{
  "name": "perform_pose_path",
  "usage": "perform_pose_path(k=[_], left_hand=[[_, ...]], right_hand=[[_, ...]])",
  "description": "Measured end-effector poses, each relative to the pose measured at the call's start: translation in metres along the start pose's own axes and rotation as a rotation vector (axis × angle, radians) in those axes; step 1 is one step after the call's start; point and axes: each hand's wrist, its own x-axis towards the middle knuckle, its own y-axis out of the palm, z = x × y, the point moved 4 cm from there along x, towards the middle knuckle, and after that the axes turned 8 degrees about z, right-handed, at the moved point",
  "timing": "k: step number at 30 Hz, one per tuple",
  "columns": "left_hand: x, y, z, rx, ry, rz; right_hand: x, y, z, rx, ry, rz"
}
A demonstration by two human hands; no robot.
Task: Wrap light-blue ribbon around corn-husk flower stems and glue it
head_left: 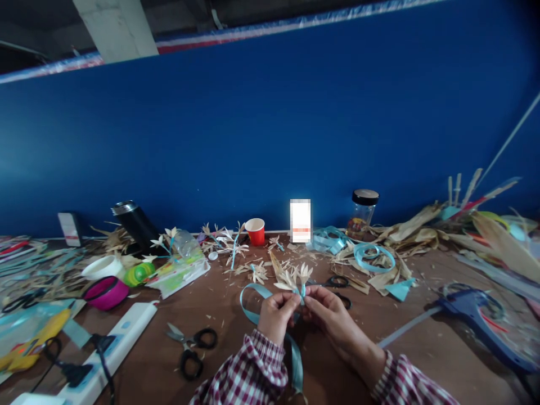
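Ideally, the blue ribbon (pixel 297 365) trailing by the left sleeve (pixel 257 365) should run free, without snagging. Next, the left hand (pixel 274 315) and right hand (pixel 331 309) both pinch the pale flower (pixel 297 277) at its blue-bound base, petals up; a firm, low squeeze should steady it without crushing petals. Farther off, the red cup (pixel 255 233) stands safely apart.

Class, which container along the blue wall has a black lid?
The clear jar, beyond the right hand; the red cup is open and the dark flask has a silvery top.
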Motion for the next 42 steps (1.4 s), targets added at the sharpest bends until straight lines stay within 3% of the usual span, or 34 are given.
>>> perform_pose_path(k=[6,24,42], left_hand=[[0.0009,-0.0019,0.0033,-0.043,-0.039,-0.021],[0.003,-0.0044,0.0072,0.058,0.005,0.021],[-0.0016,0.0001,0.0059,0.113,0.024,-0.039]], right_hand=[[-0.0003,0.0024,0.0001,-0.017,-0.058,0.043],[-0.0016,-0.0048,-0.0032,-0.353,-0.126,-0.092],[-0.003,-0.0014,-0.006,-0.395,-0.167,-0.079]])
